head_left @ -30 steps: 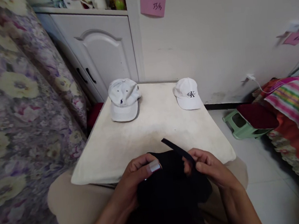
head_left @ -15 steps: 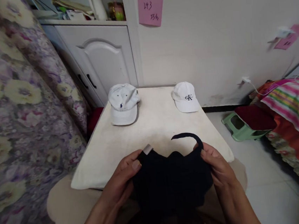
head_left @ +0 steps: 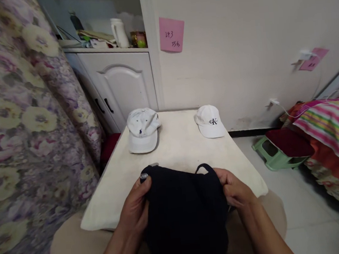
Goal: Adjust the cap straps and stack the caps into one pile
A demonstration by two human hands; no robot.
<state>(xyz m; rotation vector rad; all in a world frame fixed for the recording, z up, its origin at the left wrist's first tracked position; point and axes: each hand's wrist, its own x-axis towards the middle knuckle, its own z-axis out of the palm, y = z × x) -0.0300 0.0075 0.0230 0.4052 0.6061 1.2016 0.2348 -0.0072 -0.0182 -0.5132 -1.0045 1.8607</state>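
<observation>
Between my hands, over my lap at the near edge of the table, is a black baseball cap with a thin back strap. My left hand is closed on its left side, the thumb by a small metal buckle. My right hand pinches the right side beside the curved strap. Farther off on the cream-covered table, a pale cap with a small dark emblem sits at the left. A white cap with "CK"-like letters sits at the right.
A floral curtain hangs on the left beside a white cabinet. Against the wall is a pink note. On the right stand a green stool with a dark red top and a bed with a striped cover.
The black cap has been turned and spread, so more of its crown shows. Its strap end, loose before, now curves back to the cap. The view has tilted upward a little.
</observation>
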